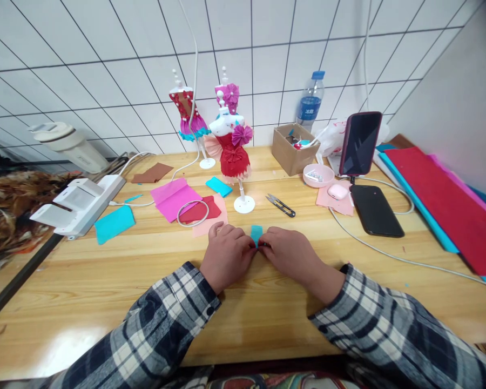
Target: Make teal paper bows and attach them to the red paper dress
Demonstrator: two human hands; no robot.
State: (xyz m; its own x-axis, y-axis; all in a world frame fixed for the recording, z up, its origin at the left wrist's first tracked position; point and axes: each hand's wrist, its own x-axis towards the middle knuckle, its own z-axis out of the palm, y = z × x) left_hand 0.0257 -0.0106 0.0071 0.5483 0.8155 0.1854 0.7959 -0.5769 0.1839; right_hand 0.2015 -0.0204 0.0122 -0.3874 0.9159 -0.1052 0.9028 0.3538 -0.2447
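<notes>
My left hand [225,254] and my right hand [294,255] rest close together on the wooden table [105,281]. Both pinch a small turquoise piece of fabric [256,233], which sticks up between the fingertips. Both sets of fingers are curled closed around it. Just beyond stands a small mannequin in a red dress [231,151] on a white stand, and small black thread snips [281,205] lie to the right of it.
Pink, red and turquoise fabric scraps [174,197] and a wire ring [192,212] lie at the left. Two more dressed mannequins [186,116], a cardboard box [294,146], a bottle [310,100], a pink dish [318,175], two phones [376,209] and felt sheets [441,200] are around. A power strip [79,202] sits far left.
</notes>
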